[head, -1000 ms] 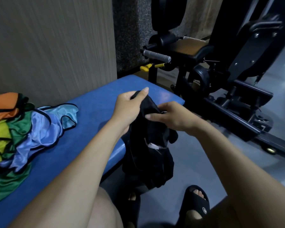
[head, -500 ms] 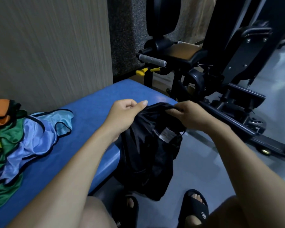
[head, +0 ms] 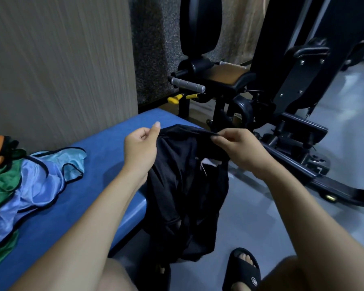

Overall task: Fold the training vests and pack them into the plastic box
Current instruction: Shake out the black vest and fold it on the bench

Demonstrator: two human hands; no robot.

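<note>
While the black vest (head: 187, 185) hangs off the desk (head: 105, 164) edge toward the floor, both hands pinch its top hem: the left hand (head: 140, 148) with curled fingers at one end, the right hand (head: 237, 148) at the other, stretching the hem between them. Well to the left of the left hand, a heap of vests (head: 19, 185) in light blue, green and orange lies on the blue desk. Beyond the right hand stands a black gym machine (head: 261, 91). Below the hanging vest, a foot in a black slide sandal (head: 244, 267) rests on the grey floor.
</note>
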